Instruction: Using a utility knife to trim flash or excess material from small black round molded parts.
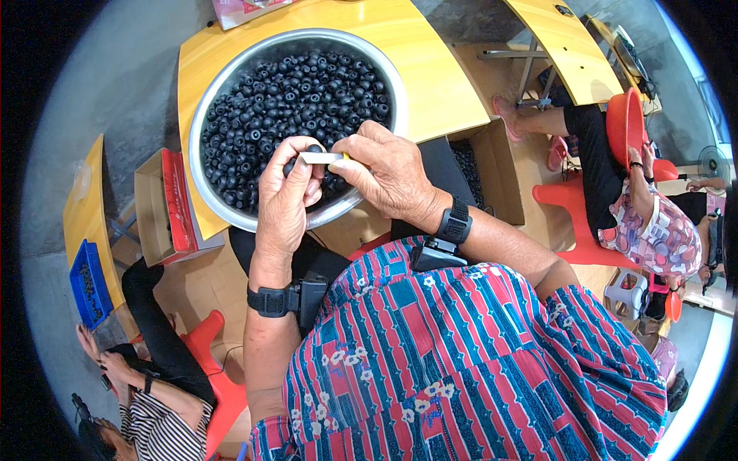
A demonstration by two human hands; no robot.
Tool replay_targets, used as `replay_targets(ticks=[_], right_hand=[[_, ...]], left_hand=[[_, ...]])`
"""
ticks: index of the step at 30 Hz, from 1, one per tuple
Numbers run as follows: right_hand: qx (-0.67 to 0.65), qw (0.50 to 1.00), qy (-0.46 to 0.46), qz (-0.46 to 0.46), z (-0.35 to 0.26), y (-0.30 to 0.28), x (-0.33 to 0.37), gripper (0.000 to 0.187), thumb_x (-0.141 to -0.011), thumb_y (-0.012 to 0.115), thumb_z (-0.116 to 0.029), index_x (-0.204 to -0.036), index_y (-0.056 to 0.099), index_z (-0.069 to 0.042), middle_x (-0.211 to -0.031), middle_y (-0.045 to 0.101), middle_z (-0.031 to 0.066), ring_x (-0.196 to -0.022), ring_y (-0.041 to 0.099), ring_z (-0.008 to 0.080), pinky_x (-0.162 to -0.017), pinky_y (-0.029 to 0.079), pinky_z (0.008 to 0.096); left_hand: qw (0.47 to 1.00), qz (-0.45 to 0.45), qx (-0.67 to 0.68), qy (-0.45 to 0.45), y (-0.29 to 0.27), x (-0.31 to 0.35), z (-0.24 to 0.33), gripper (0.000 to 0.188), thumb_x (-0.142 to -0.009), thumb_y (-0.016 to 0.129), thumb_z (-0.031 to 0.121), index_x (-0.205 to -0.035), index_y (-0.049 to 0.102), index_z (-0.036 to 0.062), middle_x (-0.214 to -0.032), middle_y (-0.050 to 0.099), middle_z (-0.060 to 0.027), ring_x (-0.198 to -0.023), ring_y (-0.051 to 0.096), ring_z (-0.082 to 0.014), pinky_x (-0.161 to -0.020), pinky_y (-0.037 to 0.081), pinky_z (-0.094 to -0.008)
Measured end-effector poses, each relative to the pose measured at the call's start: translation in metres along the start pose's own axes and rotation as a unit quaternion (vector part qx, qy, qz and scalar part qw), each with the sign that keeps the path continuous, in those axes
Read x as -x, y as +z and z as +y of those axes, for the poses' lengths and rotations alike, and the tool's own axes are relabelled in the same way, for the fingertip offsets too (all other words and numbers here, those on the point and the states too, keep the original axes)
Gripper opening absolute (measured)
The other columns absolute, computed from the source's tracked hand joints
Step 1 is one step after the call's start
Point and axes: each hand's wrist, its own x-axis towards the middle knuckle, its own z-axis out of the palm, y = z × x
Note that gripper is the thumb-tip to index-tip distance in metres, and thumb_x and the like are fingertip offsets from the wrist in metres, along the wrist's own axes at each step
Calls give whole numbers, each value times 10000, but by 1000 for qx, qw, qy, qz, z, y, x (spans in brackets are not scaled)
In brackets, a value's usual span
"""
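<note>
since the left hand (284,192) pinches one small black ring (314,149) while the right hand (384,173) clamps a flat metal blade (319,157) against it, over the steel basin's (201,115) six o'clock rim, a slip could nick a fingertip or drop the ring back among the rest.

an open cardboard box with red lining (163,201) stands left of the table, another (488,165) right.

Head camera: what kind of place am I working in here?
Likely a small hand-assembly workshop: a big metal basin of small black rings on a yellow table, cardboard boxes of parts on the floor, and co-workers seated on red plastic chairs.
</note>
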Motion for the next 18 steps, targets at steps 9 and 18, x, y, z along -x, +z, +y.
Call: replay_targets(ticks=[9, 18], right_hand=[[-2, 1000, 4, -8, -1, 0, 1, 186, -861, 673, -248, -949, 676, -84, -736, 508, 82, -673, 552, 249, -594, 460, 357], [-24, 1000, 5, 4, 2, 1, 0, 180, -858, 677, -238, -946, 676, -82, -717, 501, 82, -666, 548, 248, -586, 453, 355]], left_hand=[[1000, 7, -1, 1, 1, 1, 0, 205, -1007, 527, 220, -1112, 561, 47, -777, 476, 26, -617, 374, -16, -501, 286, -160], [1000, 0, -6, -7, -2, 0, 0, 220, -1008, 522, 217, -1157, 536, 56, -791, 473, 28, -649, 395, -25, -529, 312, -159]])
